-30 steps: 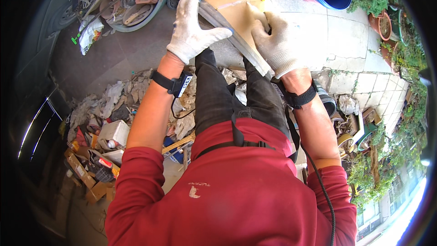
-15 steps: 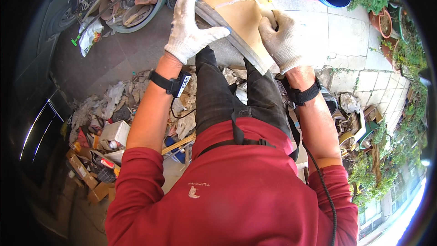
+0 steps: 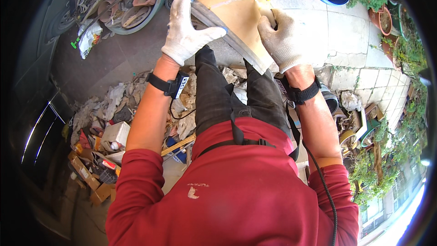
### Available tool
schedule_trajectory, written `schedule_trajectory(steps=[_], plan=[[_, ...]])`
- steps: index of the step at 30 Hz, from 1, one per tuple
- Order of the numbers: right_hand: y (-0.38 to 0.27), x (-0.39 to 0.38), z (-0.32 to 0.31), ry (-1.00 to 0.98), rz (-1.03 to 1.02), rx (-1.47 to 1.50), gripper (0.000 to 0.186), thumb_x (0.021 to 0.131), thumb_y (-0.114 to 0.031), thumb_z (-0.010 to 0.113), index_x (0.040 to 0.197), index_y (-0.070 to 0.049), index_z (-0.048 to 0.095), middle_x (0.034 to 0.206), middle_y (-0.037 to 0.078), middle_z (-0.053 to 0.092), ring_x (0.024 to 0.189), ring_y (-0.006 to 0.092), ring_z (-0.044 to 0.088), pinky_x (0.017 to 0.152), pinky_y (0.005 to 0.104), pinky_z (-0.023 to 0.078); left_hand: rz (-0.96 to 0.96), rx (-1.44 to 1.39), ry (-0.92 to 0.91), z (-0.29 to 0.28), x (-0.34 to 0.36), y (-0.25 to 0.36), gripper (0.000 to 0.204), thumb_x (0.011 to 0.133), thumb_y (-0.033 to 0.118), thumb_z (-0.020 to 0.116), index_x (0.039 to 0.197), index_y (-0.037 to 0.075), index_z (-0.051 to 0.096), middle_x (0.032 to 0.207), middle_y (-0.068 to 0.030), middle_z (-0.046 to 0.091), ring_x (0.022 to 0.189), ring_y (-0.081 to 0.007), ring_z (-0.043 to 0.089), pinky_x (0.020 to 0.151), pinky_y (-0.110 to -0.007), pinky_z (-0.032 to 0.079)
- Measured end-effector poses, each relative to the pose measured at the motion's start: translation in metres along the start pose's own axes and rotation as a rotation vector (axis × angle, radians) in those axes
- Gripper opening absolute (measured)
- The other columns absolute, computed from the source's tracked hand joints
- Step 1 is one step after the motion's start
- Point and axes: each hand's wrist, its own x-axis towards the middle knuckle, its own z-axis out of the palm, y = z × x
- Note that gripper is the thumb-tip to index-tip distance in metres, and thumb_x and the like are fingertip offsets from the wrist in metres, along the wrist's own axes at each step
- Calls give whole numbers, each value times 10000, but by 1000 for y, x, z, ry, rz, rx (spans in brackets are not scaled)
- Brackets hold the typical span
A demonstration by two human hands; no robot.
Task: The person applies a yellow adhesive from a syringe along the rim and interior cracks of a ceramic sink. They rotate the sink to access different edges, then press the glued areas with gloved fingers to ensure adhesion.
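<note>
Head view: tan panel (image 3: 233,13) at top centre of frame, its grey edge strip (image 3: 230,37) slanting down rightward. Left hand (image 3: 182,32) spread wide along that strip, likely bracing it; right hand (image 3: 283,41) pinches the panel's right side, presumably for steadiness.

Hardly legible pale print (image 3: 194,192) on red shirt (image 3: 246,182); label (image 3: 182,86) on wrist device (image 3: 172,89).
</note>
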Motion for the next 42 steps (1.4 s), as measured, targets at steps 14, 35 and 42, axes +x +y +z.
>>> schedule_trajectory(steps=[14, 35, 42], plan=[[5, 0, 2, 20, -23, 20, 270, 956, -237, 639, 943, 16, 735, 671, 168, 678, 589, 171, 649, 589, 352, 519, 13, 28, 1, -4, 1, 0, 1086, 704, 421, 966, 1563, 47, 416, 1555, -185, 474, 1452, -345, 464, 1211, -449, 385], [27, 10, 11, 106, -37, 94, 235, 970, -172, 650, 858, 33, 680, 599, 88, 578, 575, 86, 520, 538, 319, 451, 35, 34, -1, -6, 3, -5, 1068, 697, 363, 976, 1550, 40, 421, 1549, -205, 465, 1446, -370, 458, 1205, -470, 389], [27, 11, 14, 197, -148, 208, 245, 975, -167, 651, 835, 34, 652, 591, 67, 543, 579, 73, 489, 524, 311, 436, 19, 34, -8, -7, 3, -2, 1056, 714, 345, 969, 1562, 39, 418, 1539, -198, 477, 1433, -348, 480, 1198, -459, 400]])
